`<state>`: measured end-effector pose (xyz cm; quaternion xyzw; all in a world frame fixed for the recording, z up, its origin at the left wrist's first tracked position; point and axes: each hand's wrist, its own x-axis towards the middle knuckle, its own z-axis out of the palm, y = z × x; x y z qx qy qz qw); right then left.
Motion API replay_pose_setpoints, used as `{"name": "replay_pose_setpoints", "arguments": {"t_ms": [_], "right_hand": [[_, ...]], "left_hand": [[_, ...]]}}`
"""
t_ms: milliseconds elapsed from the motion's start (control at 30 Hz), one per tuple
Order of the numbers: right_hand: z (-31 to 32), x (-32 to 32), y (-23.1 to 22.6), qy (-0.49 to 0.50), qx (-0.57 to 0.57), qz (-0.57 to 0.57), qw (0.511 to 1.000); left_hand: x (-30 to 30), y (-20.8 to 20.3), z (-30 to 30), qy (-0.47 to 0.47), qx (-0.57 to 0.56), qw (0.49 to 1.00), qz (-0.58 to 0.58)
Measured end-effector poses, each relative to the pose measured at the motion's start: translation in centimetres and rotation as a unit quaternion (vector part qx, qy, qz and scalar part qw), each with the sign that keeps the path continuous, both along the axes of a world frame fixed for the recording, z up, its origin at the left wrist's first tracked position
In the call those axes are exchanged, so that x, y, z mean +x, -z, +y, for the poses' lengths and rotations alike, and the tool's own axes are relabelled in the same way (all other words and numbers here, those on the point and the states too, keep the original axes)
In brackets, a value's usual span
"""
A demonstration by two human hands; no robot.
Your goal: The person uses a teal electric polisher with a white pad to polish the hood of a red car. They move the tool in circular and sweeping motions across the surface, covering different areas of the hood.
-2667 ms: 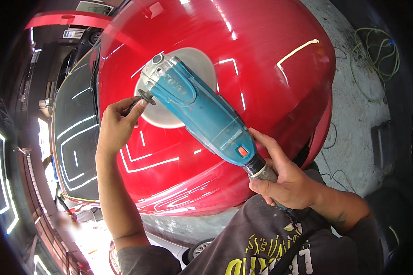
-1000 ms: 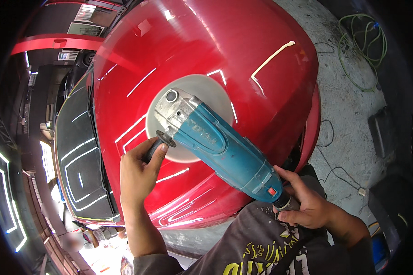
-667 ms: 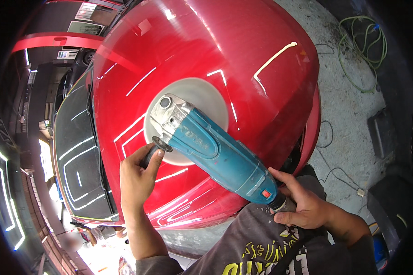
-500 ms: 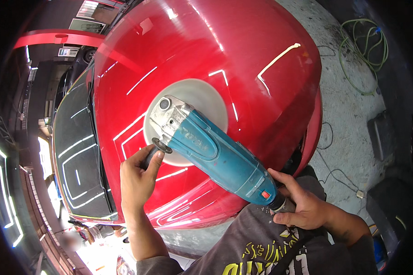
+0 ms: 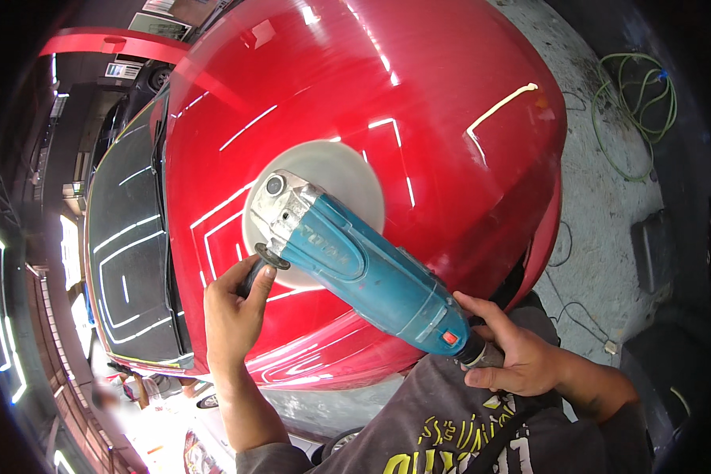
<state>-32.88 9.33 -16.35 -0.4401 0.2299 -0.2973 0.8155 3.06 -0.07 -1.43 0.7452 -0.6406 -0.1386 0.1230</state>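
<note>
A teal rotary polisher [image 5: 371, 272] with a metal head rests its round pale pad [image 5: 355, 178] on the glossy red car hood [image 5: 458, 186]. The pad looks blurred, as if turning. My left hand [image 5: 235, 312] is closed round the dark side handle [image 5: 270, 257] by the polisher's head. At the rear end of the body, beside a red switch [image 5: 449, 337], my right hand [image 5: 521, 355] grips the polisher; part of the grip is hidden by the fingers. A pale yellow streak [image 5: 498, 108] lies on the hood farther right.
The car's dark windshield [image 5: 130, 253] is at the left. A green hose [image 5: 599, 118] lies coiled on the grey floor [image 5: 588, 229] at right, near a thin cable [image 5: 584, 310] and a dark case [image 5: 653, 251]. A red beam [image 5: 118, 43] spans the upper left.
The polisher and both hands have shifted slightly left over the hood, toward the windshield. The view has moved a little too. Both hands keep their grip.
</note>
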Motion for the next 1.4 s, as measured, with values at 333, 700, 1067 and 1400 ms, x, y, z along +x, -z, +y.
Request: {"name": "replay_pose_setpoints", "arguments": {"t_ms": [333, 700, 1067, 1400], "right_hand": [[-2.3, -0.8, 1.8, -0.036, -0.099, 0.020, 0.994], [-5.1, 5.7, -0.7, -0.093, -0.190, 0.009, 0.977], [-5.2, 0.0, -1.7, 0.049, -0.238, 0.122, 0.962], [-4.4, -4.1, -2.0, 0.175, 0.058, 0.027, 0.982]], "left_hand": [[0.0, 1.9, 1.8, -0.068, 0.000, 0.997, 0.020], [9.2, 3.2, 7.7, -0.143, -0.048, 0.983, 0.102], [2.2, 2.8, -3.0, -0.008, -0.025, 0.997, 0.074], [-8.4, 0.9, -15.2, 0.159, 0.001, 0.987, -0.034]]}}
